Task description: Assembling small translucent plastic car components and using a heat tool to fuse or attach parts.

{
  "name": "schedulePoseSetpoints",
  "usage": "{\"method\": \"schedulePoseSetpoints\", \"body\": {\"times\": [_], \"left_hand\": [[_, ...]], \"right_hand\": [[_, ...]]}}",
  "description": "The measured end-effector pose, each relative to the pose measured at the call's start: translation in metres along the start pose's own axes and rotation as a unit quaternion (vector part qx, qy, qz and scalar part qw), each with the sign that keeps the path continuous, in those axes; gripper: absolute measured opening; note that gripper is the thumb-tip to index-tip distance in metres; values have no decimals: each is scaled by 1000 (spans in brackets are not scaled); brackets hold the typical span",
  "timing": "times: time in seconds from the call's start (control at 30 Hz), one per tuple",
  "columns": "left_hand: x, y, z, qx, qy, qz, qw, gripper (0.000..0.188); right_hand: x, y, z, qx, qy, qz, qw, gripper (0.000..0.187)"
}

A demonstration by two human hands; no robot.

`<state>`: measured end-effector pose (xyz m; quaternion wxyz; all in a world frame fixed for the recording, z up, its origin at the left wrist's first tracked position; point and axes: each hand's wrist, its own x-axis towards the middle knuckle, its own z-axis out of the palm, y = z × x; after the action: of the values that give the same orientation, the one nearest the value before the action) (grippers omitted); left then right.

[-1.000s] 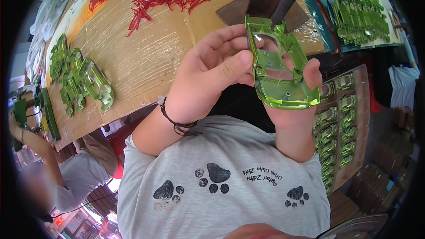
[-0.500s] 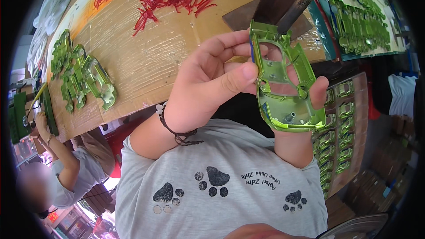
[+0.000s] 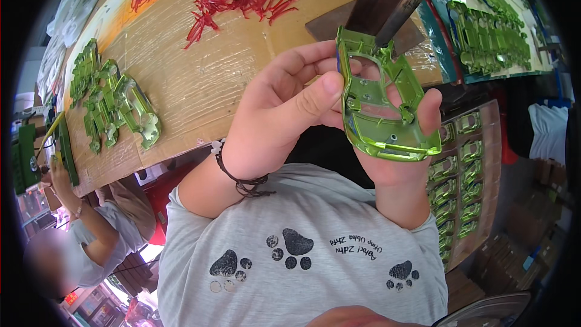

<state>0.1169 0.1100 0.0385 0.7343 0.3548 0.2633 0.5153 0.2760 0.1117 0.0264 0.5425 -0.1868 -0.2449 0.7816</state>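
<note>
A glossy green plastic toy car body shell (image 3: pixel 387 134) is held between my two hands, its hollow inside facing up. My left hand (image 3: pixel 269 112) pinches its left edge, thumb on top and fingers beneath. From below and the right, my right hand (image 3: pixel 396 172) supports the shell; one fingertip shows beside the right edge and most other fingers are hidden under it. The dark tip of a soldering-iron-like tool (image 3: pixel 408 7) reaches the shell's far end; whether it touches cannot be told.
Green shells (image 3: pixel 121 100) lie on the wrapped table (image 3: pixel 200 94) at left. Red plastic scraps (image 3: pixel 239 6) lie beyond, beside a clear bag. More green parts fill a board (image 3: pixel 493 36) at far right and a tray (image 3: pixel 463 169) below it. Another person (image 3: pixel 106 224) works at left.
The shell's near end has risen away from me and the shell has shifted slightly left. Both hands moved with it, and more of my right palm shows below.
</note>
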Motion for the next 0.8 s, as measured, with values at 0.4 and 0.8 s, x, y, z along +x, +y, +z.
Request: {"method": "schedulePoseSetpoints", "body": {"times": [0.4, 0.8], "left_hand": [[-13, -1, 4, 45, 2, 9, 999, 52], [-55, 29, 42, -14, -672, 90, 735, 14]], "right_hand": [[-10, 10, -26, 46, -45, 2, 998, 77], [-113, -29, -186, 170, 379, -333, 847, 39]]}}
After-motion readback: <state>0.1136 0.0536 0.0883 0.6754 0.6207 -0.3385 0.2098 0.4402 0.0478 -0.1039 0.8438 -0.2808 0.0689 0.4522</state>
